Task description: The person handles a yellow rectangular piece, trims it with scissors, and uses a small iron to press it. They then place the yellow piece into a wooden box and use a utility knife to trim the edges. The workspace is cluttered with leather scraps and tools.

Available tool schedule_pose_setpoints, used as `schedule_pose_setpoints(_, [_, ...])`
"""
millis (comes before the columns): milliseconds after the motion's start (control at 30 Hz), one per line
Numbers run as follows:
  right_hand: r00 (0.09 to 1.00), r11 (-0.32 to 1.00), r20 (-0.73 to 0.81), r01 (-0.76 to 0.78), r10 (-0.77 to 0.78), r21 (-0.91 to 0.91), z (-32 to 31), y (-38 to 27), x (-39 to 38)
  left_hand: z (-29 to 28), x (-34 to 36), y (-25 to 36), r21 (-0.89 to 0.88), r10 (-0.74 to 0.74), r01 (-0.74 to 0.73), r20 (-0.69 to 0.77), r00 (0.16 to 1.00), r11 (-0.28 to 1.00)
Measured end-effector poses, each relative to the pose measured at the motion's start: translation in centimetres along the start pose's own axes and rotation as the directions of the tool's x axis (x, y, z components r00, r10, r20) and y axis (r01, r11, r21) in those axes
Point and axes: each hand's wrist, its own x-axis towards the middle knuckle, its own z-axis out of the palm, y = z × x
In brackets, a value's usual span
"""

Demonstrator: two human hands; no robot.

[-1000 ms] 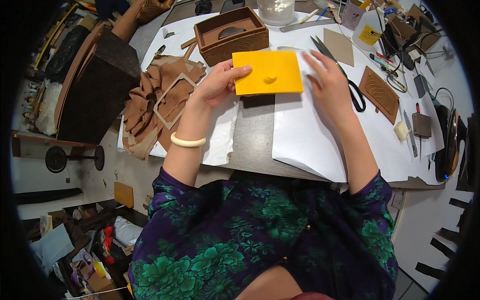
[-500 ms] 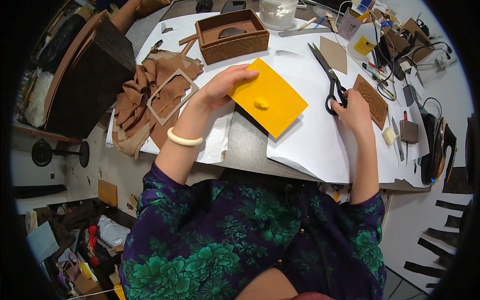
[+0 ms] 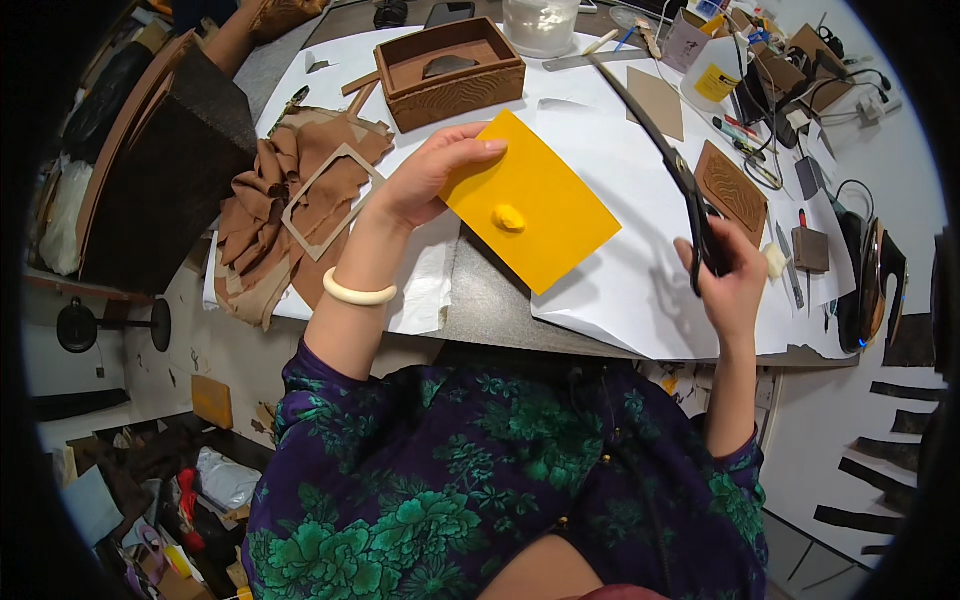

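Right, taking the yellow sheet (image 3: 560, 205) as the centre of the dial, I have it over the near edge of the table, tilted, with a raised yellow lump (image 3: 508, 218) near its middle. My left hand (image 3: 428, 178) comes in from about 9 o'clock and pinches the sheet's upper-left edge, thumb on top, fingers beneath; a cream bangle (image 3: 359, 291) circles that forearm. Between 3 and 4 o'clock my right hand (image 3: 737, 272) is curled around the handles of the black scissors (image 3: 677, 162), whose blades point toward 11; I cannot tell which fingers sit inside the loops. The sheet and scissors are apart, above white paper (image 3: 615, 305). At 11 o'clock stands a brown box (image 3: 455, 98) with a dark piece inside. At 9, a pale frame (image 3: 299, 238) lies on crumpled brown leather (image 3: 248, 200). A patterned brown panel (image 3: 732, 188) rests at 3, just beyond my right hand.
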Motion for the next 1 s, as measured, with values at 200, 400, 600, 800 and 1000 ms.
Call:
schedule_pose_setpoints(200, [0.976, 0.964, 0.053, 0.219, -0.213, -0.148, -0.7, -2.2, -4.3, -0.1, -0.1, -0.2, -0.047, 0.057, -0.053, 0.094, 0.994, 0.998])
schedule_pose_setpoints(400, [0.959, 0.938, 0.042, 0.284, -0.282, -0.199, -0.6, -3.0, -5.0, 0.1, -0.3, 0.0, -0.033, 0.078, -0.075, 0.103, 0.992, 0.997])
schedule_pose_setpoints(600, [0.941, 0.905, 0.041, 0.336, -0.337, -0.263, -0.6, -2.9, -5.3, 0.2, -0.4, 0.2, 0.0, 0.106, -0.106, 0.12, 0.987, 0.994])
schedule_pose_setpoints(800, [0.924, 0.881, 0.064, 0.379, -0.376, -0.284, -0.7, -2.8, -5.2, 0.3, -0.4, 0.2, 0.05, 0.108, -0.116, 0.134, 0.985, 0.992])
schedule_pose_setpoints(1000, [0.927, 0.884, 0.108, 0.376, -0.36, -0.279, -0.8, -2.7, -5.5, 0.5, -0.3, 0.2, 0.022, 0.122, -0.127, 0.14, 0.983, 0.992])
